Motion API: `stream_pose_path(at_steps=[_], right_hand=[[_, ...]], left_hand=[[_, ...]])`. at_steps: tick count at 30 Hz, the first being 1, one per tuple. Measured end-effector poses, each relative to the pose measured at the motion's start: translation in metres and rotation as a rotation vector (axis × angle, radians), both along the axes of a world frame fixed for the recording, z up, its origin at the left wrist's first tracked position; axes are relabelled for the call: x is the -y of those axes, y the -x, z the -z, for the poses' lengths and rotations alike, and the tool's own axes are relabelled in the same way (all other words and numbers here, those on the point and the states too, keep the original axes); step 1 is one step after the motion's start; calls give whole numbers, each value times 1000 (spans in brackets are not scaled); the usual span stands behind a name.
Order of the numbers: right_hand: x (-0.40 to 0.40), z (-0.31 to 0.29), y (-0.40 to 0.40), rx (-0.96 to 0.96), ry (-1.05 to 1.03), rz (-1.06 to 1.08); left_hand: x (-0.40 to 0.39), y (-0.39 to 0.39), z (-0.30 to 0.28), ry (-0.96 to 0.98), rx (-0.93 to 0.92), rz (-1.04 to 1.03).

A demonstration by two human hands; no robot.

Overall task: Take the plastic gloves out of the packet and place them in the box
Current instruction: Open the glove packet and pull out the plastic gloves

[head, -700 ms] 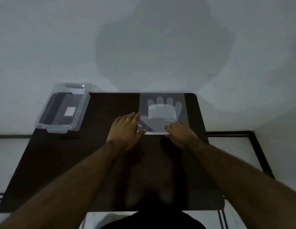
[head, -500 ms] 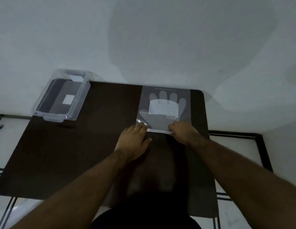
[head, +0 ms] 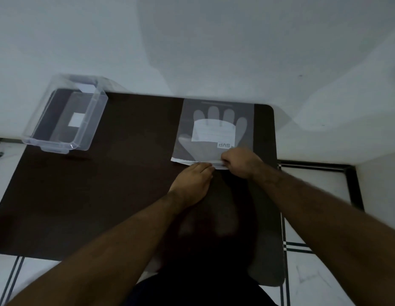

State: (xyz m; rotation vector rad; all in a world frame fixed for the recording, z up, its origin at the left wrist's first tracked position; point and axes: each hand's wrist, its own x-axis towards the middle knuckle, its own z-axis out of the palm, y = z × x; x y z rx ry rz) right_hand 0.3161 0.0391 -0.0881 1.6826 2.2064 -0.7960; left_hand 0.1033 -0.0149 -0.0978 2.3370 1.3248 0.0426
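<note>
A clear packet (head: 215, 131) with a white hand outline and a white label lies flat at the far right of the dark table (head: 125, 173). The plastic gloves inside cannot be told apart from the packet. My right hand (head: 241, 162) is closed, pinching the packet's white near edge. My left hand (head: 192, 182) lies flat with its fingertips pressed on the same edge, just left of the right hand. A clear plastic box (head: 66, 120), open and with a white sticker on its bottom, sits at the table's far left corner.
A white wall rises right behind the table's far edge. A tiled floor with dark lines shows on both sides, and a black metal frame (head: 351, 177) stands to the right. My dark-clothed body is at the table's near edge.
My left hand slid right along the packet's near edge, close to my right hand. My right hand's fingers closed on that edge. The view shifted a little.
</note>
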Motion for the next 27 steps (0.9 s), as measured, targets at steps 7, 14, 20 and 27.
stream_pose_path(at_steps=[7, 14, 20, 27], right_hand=[[-2, 7, -7, -32, -14, 18], [-9, 12, -15, -99, -27, 103], [-16, 10, -21, -107, -18, 100], [-20, 5, -21, -124, 7, 84]], left_hand=[[-14, -26, 14, -41, 2, -74], [-24, -32, 21, -47, -4, -170], [-38, -31, 26, -77, -34, -162], [-51, -33, 30, -137, -100, -87]])
